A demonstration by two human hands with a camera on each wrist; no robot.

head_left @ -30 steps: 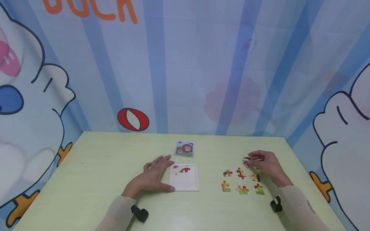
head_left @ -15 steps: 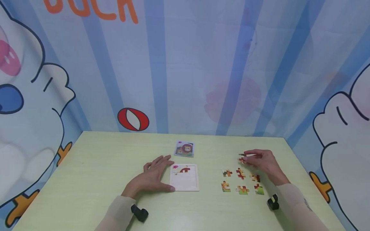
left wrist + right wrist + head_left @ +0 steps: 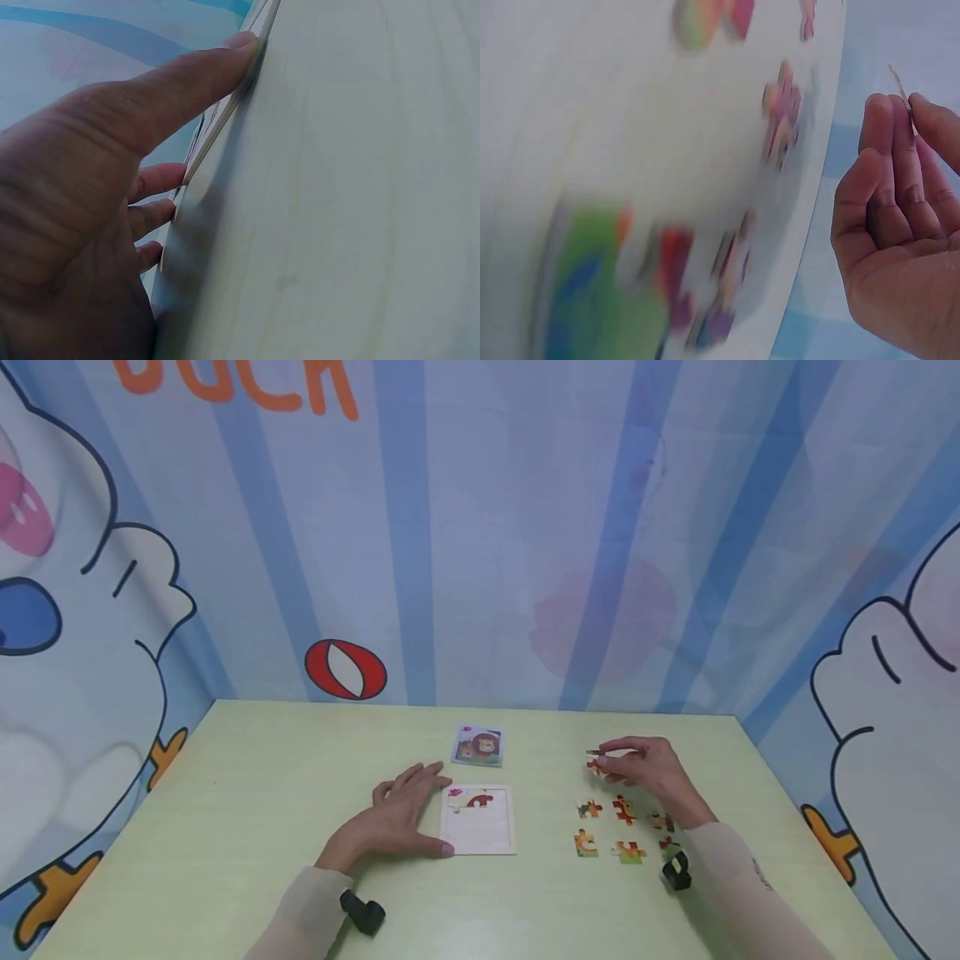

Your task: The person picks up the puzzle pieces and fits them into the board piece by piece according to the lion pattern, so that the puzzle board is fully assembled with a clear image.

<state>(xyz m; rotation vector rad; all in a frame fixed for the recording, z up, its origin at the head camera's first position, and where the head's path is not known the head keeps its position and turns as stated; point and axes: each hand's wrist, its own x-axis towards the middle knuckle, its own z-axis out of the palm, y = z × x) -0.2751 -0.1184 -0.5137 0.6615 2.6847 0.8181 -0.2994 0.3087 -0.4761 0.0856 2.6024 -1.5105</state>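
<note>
The right hand (image 3: 651,770) pinches a small puzzle piece (image 3: 593,767) between thumb and fingers, above the surface (image 3: 337,731) and just beyond the far row of six loose pieces (image 3: 630,852). Those lie in two rows of three below that hand and its forearm; the black wrist camera (image 3: 677,871) partly hides the nearest right one. The left hand (image 3: 393,820) grips nothing — its fingers are extended and spread, forefinger and thumb touching the left corners of the white puzzle tray (image 3: 478,835). The tray lies flat between the hands, well apart from the pinched piece, with fitted pieces (image 3: 478,802) along its far edge. A lion picture card (image 3: 478,747) lies just beyond it.
</note>
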